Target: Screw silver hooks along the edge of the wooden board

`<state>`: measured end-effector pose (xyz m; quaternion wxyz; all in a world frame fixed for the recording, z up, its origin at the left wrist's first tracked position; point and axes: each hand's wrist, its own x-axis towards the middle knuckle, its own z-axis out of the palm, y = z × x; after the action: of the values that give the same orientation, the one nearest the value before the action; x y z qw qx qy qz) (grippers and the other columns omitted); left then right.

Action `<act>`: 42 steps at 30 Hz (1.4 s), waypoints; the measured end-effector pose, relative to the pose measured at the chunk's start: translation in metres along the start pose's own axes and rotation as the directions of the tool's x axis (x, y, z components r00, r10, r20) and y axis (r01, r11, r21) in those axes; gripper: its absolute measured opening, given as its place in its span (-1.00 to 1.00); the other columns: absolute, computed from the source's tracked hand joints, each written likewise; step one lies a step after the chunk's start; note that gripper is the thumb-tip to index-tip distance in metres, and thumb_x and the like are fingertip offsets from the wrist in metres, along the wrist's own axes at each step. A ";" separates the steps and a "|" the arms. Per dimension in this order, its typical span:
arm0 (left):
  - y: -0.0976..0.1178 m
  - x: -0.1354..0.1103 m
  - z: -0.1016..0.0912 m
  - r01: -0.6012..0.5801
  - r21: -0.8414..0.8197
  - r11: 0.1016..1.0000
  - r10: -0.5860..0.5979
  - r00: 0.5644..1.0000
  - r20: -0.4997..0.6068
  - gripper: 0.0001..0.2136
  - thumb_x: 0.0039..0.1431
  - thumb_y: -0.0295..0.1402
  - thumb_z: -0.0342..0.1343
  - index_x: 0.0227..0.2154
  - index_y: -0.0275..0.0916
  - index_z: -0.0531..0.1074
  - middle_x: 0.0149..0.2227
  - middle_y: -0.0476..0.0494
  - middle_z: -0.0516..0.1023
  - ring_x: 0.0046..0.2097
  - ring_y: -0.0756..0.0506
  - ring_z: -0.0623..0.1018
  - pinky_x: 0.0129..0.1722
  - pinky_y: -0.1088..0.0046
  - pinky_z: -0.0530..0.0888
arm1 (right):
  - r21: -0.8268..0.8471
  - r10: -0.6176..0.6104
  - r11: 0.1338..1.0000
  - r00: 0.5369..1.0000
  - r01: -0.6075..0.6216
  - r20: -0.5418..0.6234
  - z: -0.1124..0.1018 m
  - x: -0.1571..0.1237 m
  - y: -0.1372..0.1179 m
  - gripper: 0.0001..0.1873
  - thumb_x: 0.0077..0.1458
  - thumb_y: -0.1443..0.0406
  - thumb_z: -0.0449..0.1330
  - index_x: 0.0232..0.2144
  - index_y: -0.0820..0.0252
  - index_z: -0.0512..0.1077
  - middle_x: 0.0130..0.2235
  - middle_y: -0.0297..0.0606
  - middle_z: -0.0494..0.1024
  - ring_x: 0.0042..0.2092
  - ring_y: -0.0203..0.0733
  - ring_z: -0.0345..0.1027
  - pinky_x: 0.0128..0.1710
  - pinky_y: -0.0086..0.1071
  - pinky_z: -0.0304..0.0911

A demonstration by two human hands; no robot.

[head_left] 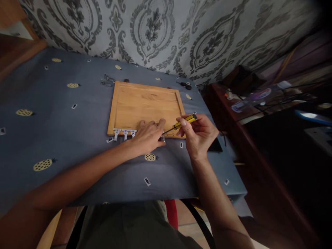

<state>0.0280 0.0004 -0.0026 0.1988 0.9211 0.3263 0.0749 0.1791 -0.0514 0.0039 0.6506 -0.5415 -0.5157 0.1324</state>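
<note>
A framed wooden panel (147,103) lies flat on the cloth-covered table. Along its near edge sit several metal hinges (125,133), partly covered by my left hand (147,135). That hand rests on the panel's near edge, fingers stretched over the wood, with the thumb against a metal hinge (162,139). In my right hand (201,135) is a screwdriver (188,121) with a yellow and black handle, pinched between thumb and fingers. Its shaft slants down to the left, and the tip reaches the hinge beside my left thumb. Whether it sits in a screw is too small to tell.
Small metal pieces (107,80) lie beyond the panel's far left corner, and keys (187,85) past its far right. A dark flat object (215,145) is near the table's right edge. A plastic bottle (251,98) lies on the dark red furniture to the right.
</note>
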 end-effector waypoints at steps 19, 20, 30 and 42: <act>-0.003 0.000 0.004 -0.029 -0.017 0.999 0.028 0.999 -0.014 -0.49 0.21 -0.28 0.25 0.09 -0.31 0.15 -0.04 -0.35 0.56 0.06 -0.32 0.48 0.00 0.13 0.27 | -0.046 -0.104 0.994 0.994 0.102 -0.039 -0.001 0.007 -0.017 -0.76 0.15 0.09 0.31 -0.33 0.13 0.48 -0.38 -0.35 0.65 -0.64 -0.40 0.34 -0.67 -0.44 0.27; -0.003 0.000 0.003 -0.028 -0.018 0.999 0.028 1.000 -0.011 -0.49 0.21 -0.28 0.25 0.09 -0.32 0.15 -0.03 -0.35 0.56 0.06 -0.32 0.48 0.00 0.13 0.27 | -0.046 -0.102 0.994 0.995 0.102 -0.015 0.000 0.007 -0.017 -0.75 0.15 0.08 0.31 -0.33 0.14 0.47 -0.39 -0.35 0.65 -0.63 -0.40 0.34 -0.66 -0.44 0.27; -0.003 0.001 0.004 -0.015 -0.015 1.000 0.014 0.999 -0.031 -0.51 0.20 -0.27 0.25 0.07 -0.30 0.18 -0.11 -0.30 0.57 0.02 -0.33 0.50 -0.02 0.13 0.28 | -0.086 -0.050 0.995 0.997 0.045 -0.057 0.006 0.005 -0.008 -0.70 0.18 0.03 0.26 -0.37 0.09 0.39 -0.42 -0.36 0.62 -0.66 -0.42 0.31 -0.70 -0.47 0.21; -0.001 0.001 0.002 -0.002 -0.015 1.000 0.002 1.000 -0.016 -0.48 0.19 -0.28 0.28 0.09 -0.30 0.16 -0.09 -0.32 0.58 0.05 -0.33 0.50 0.03 0.11 0.26 | -0.013 -0.028 1.000 0.997 0.027 -0.067 0.001 0.003 0.004 -0.72 0.15 0.06 0.30 -0.34 0.13 0.43 -0.40 -0.37 0.62 -0.64 -0.45 0.33 -0.67 -0.53 0.24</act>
<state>0.0287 0.0011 -0.0051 0.2029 0.9192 0.3265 0.0851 0.1809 -0.0474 0.0023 0.6661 -0.5425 -0.5016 0.1020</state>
